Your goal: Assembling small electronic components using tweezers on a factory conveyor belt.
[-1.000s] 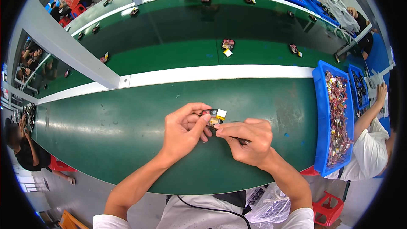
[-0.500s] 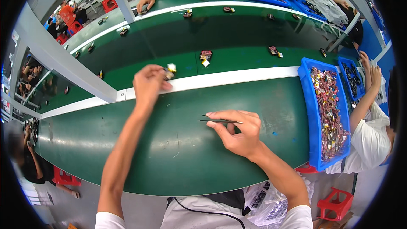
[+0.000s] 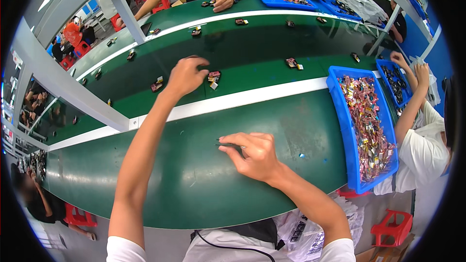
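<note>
My left hand [image 3: 188, 75] reaches over the green conveyor belt, its thumb and index finger apart with nothing seen between them. Just beyond its fingertips lies a small reddish-black electronic part [image 3: 214, 76] with a white-and-yellow tab. Another such part [image 3: 156, 85] rests on the belt to the left of my wrist. Above the green work surface, my right hand [image 3: 255, 153] pinches thin dark tweezers [image 3: 221, 144]; their tips point left and little of them shows past the fingers.
On the right stands a blue tray [image 3: 332, 87] heaped with small reddish parts, beside a smaller blue tray [image 3: 404, 101] of black pieces. A white rail [image 3: 233, 98] separates my surface from the belt. Grey frame posts [image 3: 73, 73] rise at left. Co-workers sit across and to the right.
My left hand has let go of a small part, now on the belt, and has moved a little right and farther over it. Belt parts have shifted left. My right hand still pinches the tweezers.
</note>
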Action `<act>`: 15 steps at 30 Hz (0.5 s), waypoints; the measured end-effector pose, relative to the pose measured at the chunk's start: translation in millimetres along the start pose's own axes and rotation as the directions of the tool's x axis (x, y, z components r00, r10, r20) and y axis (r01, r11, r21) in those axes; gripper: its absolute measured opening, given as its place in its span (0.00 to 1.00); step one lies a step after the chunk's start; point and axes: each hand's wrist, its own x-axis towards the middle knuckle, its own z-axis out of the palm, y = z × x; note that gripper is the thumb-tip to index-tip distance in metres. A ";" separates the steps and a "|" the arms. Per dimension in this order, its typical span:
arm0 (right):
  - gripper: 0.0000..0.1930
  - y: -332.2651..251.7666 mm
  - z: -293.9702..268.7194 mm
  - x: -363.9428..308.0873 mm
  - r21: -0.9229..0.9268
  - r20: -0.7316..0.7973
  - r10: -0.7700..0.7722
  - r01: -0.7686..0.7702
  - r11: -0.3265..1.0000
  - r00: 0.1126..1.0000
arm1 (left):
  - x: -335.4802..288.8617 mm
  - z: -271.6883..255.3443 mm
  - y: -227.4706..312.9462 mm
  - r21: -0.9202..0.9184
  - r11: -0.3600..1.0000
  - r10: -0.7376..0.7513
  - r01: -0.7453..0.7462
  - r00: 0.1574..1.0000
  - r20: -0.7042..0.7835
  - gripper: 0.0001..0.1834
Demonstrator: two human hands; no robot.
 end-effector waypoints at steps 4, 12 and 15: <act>0.07 -4.1 -3.3 1.4 -0.067 0.034 0.100 -0.098 0.993 0.994 | 16.2 15.7 7.2 0.110 0.993 -0.061 0.042 0.983 0.173 0.14; 0.07 -7.8 -4.8 3.3 -0.018 0.030 0.222 -0.222 0.975 0.975 | 14.4 9.7 -14.8 0.059 0.992 -0.125 0.115 0.975 0.185 0.12; 0.07 -5.3 -2.9 1.6 0.015 0.010 0.224 -0.224 0.974 0.974 | 8.0 0.0 -15.5 -0.189 0.919 -0.280 0.347 0.909 0.309 0.10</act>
